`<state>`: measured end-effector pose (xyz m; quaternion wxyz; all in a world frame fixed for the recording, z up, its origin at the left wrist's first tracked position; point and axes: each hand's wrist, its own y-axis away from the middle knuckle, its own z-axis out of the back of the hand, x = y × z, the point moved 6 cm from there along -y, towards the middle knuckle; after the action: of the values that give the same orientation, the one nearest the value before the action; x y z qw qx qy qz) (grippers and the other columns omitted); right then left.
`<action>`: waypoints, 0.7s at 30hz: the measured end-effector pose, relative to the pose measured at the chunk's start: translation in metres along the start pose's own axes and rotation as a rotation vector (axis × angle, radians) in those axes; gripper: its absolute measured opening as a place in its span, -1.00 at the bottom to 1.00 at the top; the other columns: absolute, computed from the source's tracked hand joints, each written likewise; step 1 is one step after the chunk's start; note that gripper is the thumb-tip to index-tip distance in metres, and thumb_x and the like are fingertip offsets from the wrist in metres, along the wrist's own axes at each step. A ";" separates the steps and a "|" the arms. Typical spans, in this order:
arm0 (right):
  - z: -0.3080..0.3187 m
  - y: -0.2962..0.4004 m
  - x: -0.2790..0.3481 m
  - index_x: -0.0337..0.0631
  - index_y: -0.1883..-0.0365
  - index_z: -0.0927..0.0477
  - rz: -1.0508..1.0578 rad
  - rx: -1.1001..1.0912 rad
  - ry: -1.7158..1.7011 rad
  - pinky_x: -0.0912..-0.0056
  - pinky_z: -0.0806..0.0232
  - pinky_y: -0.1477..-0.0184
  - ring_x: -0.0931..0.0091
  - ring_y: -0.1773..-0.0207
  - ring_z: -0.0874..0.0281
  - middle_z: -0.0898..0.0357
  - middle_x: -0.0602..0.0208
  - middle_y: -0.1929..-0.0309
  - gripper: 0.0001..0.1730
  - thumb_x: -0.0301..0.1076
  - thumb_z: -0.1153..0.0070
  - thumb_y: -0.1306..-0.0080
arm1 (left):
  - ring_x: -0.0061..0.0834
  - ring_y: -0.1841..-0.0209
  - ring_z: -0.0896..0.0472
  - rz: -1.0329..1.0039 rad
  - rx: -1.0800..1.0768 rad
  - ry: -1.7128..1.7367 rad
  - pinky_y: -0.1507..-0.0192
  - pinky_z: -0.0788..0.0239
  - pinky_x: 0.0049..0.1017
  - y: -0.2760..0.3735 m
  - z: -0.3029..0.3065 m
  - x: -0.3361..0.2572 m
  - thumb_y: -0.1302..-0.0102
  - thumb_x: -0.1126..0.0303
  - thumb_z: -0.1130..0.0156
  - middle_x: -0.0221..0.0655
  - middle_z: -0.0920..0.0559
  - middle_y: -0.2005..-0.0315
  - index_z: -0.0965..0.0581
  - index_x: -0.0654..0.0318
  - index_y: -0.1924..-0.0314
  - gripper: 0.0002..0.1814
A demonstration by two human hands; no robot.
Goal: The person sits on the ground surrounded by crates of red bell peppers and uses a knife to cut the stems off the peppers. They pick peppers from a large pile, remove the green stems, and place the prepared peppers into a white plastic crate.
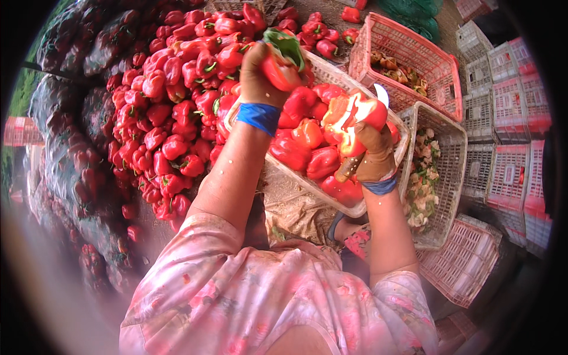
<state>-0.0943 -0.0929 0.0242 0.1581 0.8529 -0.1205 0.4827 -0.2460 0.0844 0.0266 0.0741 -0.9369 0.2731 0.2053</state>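
My left hand [262, 82], in a brown glove with a blue wristband, grips a red bell pepper [280, 76] above the far side of a pale plastic crate [306, 179]. A green leaf [286, 46] lies against that pepper. In my right hand [376, 151], gloved the same way, is a knife with a wooden handle [349, 167]; its curved blade [381, 95] shows beyond the fingers. A cut, brightly lit pepper [344, 117] is by the right fingers; whether they hold it, I cannot tell. Red peppers [290, 151] fill much of the crate beneath both hands.
A large heap of red peppers [173, 106] spreads at left, beside stuffed mesh sacks [66, 133]. A red crate [412, 49] and a grey-white crate [448, 213] hold pepper scraps [424, 177]. Stacked crates [508, 102] line the right; an upturned crate [461, 262] lies lower right.
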 end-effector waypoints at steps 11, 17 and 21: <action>-0.080 -0.051 -0.101 -0.16 -0.38 -0.41 -0.022 0.278 1.403 0.12 -0.44 -0.22 0.07 -0.20 -0.60 -0.62 -0.11 -0.16 0.00 0.09 -0.48 -0.02 | 0.09 -0.11 -0.60 -0.180 0.100 -0.039 -0.08 -0.47 0.15 0.016 0.040 -0.128 -0.22 -0.02 -0.35 -0.01 -0.63 -0.09 -0.52 0.28 -0.22 -0.32; -0.091 -0.065 -0.224 0.00 -0.25 -0.48 -0.335 0.494 1.886 0.04 -0.50 -0.11 0.07 -0.12 -0.66 -0.63 -0.01 -0.15 -0.26 0.22 -0.28 -0.22 | 0.17 -0.09 -0.60 -0.333 -0.132 -0.032 -0.02 -0.45 0.26 0.022 0.037 -0.150 -0.22 -0.07 -0.34 -0.06 -0.61 -0.14 -0.52 0.19 -0.22 -0.33; -0.091 -0.072 -0.241 -0.01 -0.12 -0.61 -0.289 0.566 1.683 0.06 -0.47 -0.15 0.08 -0.14 -0.63 -0.66 -0.03 -0.08 -0.41 0.13 -0.23 -0.22 | 0.15 -0.06 -0.61 -0.294 -0.144 -0.043 -0.01 -0.46 0.25 0.024 0.046 -0.161 -0.20 -0.12 -0.34 -0.06 -0.62 -0.09 -0.53 0.15 -0.20 -0.32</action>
<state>-0.2619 0.0216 -0.1501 0.0374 0.2312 0.2669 0.9348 -0.3982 0.1528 0.0525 0.0419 -0.9650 0.1161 0.2313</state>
